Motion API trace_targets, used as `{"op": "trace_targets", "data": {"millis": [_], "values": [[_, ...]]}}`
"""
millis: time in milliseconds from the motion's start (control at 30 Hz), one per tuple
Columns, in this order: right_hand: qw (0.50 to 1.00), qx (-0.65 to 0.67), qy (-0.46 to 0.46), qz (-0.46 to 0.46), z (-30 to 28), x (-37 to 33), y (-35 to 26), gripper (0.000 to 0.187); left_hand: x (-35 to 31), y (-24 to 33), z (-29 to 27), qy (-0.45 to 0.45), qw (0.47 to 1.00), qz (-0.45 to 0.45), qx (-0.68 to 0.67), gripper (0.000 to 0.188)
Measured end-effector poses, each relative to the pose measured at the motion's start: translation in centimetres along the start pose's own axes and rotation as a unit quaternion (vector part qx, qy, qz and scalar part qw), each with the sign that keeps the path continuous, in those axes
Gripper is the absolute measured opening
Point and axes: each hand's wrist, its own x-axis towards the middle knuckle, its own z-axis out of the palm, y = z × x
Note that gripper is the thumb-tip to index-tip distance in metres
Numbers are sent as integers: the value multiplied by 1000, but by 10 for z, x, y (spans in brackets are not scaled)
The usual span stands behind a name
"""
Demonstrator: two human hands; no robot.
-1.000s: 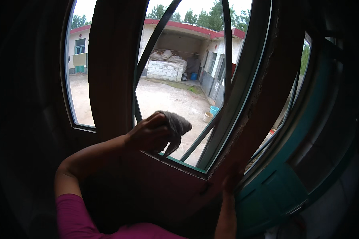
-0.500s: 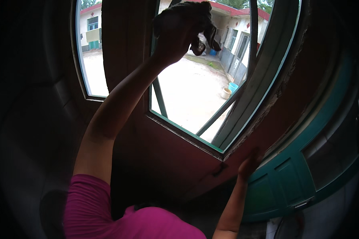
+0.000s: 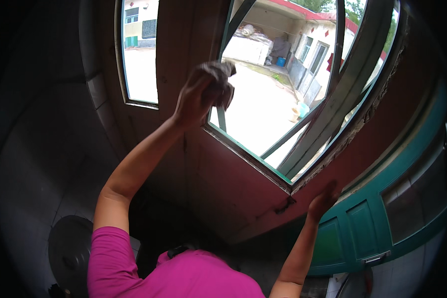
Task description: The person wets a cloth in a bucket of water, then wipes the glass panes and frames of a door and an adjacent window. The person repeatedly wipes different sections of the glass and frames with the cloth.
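Note:
My left hand (image 3: 189, 103) is raised and closed around a crumpled dark cloth (image 3: 220, 82). It holds the cloth by the left edge of the large window (image 3: 263, 104), whose thin green frame runs along the lower side. Part of the cloth shows against the bright courtyard, and its loose end hangs below my fingers. Lower and to the right, my right hand (image 3: 325, 202) lies against the reddish wall (image 3: 238, 196) near the window's bottom corner. Its fingers look stretched out, though shadow covers part of them.
At the right stands a green panelled door (image 3: 365, 226) with a metal handle (image 3: 377, 257). A narrower window (image 3: 140, 69) opens on the left. Diagonal bars (image 3: 288, 141) cross outside the large window. A round dark lid-like object (image 3: 72, 248) sits at lower left.
My left hand has come down with the cloth from the upper part of the window to its left edge. My right hand stays at the wall; the whole view has shifted.

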Motion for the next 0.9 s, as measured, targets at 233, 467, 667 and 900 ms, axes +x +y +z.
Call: {"op": "trace_targets", "data": {"millis": [233,467,667,900], "values": [[996,89,-24,-7,0,-3,-10,69,88,-9,63,144,983,37,108,41],[996,80,6,-47,5,-9,-31,67,-88,-25,89,1,972,-194,136,57],[997,71,21,-34,17,-10,-35,66,-151,93,139,11,926,-302,225,59],[983,-155,61,-77,-4,32,18,65,-167,263,171,-69,972,-218,-51,47]]}}
